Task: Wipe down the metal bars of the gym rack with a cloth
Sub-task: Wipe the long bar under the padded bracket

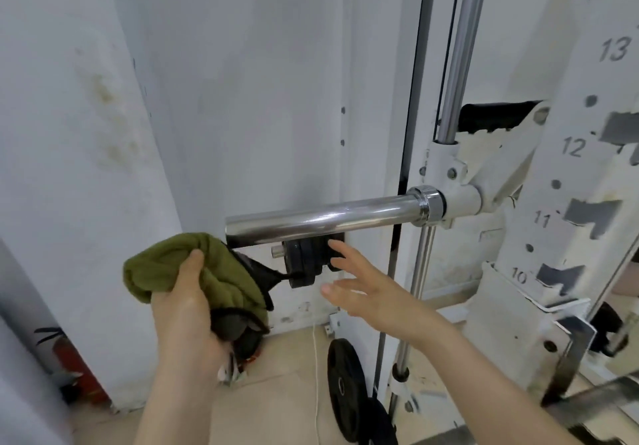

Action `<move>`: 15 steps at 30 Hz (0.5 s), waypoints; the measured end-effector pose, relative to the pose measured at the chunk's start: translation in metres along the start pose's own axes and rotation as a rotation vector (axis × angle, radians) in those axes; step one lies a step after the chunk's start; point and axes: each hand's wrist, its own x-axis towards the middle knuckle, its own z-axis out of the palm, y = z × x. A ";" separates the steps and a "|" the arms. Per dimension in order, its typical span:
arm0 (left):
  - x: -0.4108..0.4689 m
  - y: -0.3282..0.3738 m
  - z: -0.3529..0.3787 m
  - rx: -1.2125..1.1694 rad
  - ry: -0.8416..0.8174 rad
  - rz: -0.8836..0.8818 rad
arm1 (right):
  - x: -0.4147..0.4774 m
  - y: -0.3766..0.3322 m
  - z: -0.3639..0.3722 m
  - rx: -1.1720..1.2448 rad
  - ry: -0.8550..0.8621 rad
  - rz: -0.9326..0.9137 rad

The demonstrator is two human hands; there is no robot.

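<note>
Left grip [186, 310]: fingers curled round the green cloth [207, 272], thumb laid over the top of the wad. I read it as a full hold.
Right grip [366, 287]: fingers straight and spread, holding nothing. I see it in the air below the chrome bar [325, 218], fingertips near the small black plates [304, 265].
Green cloth: bunched into a thick bundle, just left of and below the free end of the chrome bar. I cannot tell whether it touches the metal.
Chrome bar: horizontal, with its open end to the left and its collar to the right, where it meets a white bracket [463, 199].
Small black plates: stacked on a short peg directly under the bar, close to the wall [242, 81].
Dark straps [242, 330]: hanging beneath the cloth, partly behind the left grip. I cannot make out what they are.
Guide rod [463, 50]: polished, rising from the bracket to the top of my view.
White upright [570, 175]: drilled with holes, numbered 10 to 13, its paint chipped.
Floor plates [345, 389]: black discs standing on edge by the foot of the rack.
Wall: white, stained at the left.
</note>
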 end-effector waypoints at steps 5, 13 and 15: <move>-0.035 -0.011 0.004 0.194 -0.507 -0.285 | -0.005 -0.024 0.034 -0.038 -0.023 -0.196; -0.108 -0.007 0.056 0.653 -0.957 0.202 | -0.076 -0.044 -0.034 0.133 0.444 -0.371; -0.129 -0.011 0.075 0.652 -0.945 0.310 | -0.096 -0.047 -0.059 0.190 0.434 -0.386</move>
